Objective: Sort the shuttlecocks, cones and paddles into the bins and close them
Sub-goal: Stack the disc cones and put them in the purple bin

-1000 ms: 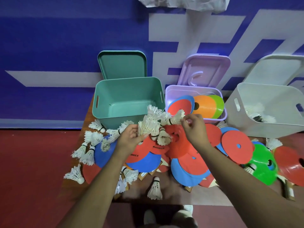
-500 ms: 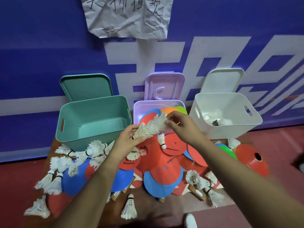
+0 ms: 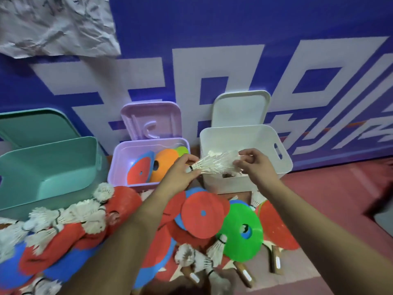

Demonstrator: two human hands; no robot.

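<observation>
Both hands hold a bunch of white feather shuttlecocks over the front left corner of the white bin. My left hand grips their cork ends; my right hand pinches the feather ends. The lilac bin in the middle holds red, blue, orange and green cones. The teal bin stands at the left. Loose shuttlecocks, flat cones and wooden paddle handles lie in a heap on the table in front.
Each bin's lid leans on the blue wall behind it: teal lid, lilac lid, white lid. A crumpled paper sheet hangs on the wall. Red floor lies to the right of the table.
Both hands have carried the bunch of shuttlecocks to the right, from above the cone heap to over the white bin. The view has swung right.
</observation>
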